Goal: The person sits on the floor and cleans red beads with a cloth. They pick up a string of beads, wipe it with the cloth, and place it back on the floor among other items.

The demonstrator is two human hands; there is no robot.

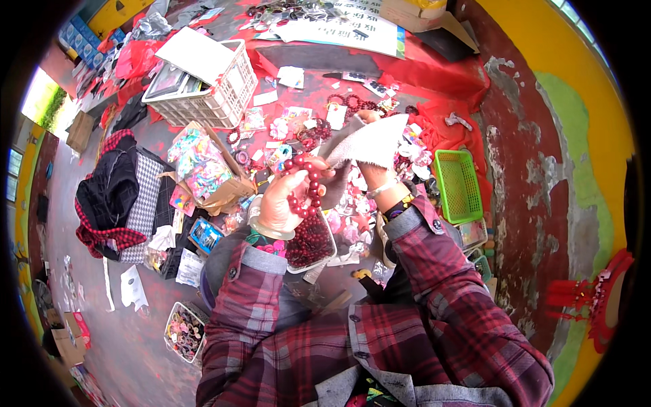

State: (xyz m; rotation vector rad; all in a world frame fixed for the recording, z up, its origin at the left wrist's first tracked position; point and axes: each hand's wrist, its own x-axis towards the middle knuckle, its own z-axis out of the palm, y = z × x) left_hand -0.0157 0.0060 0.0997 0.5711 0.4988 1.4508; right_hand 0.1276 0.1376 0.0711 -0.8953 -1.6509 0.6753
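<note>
My left hand [279, 203] is closed on a dark red bead bracelet [314, 184], which loops over the fingers and hangs down. In my right hand [374, 178] is a cloth [375, 144], pale on one side and grey-brown on the other. The cloth covers most of that hand; some fingers show at its upper edge. Its grey-brown end hangs close to the bracelet, and I cannot tell whether they touch. Below my hands stands a white basket [331, 252], holding many more dark red beads [308, 243].
Small pink and white trinkets [352, 207] lie spread around my hands. To the right stands a green basket [458, 186] beside the peeling wall. An open carton [234, 184] of colourful packets, a white crate [234, 91] and piled clothes [112, 193] are on the left. A small basket [185, 331] sits lower left.
</note>
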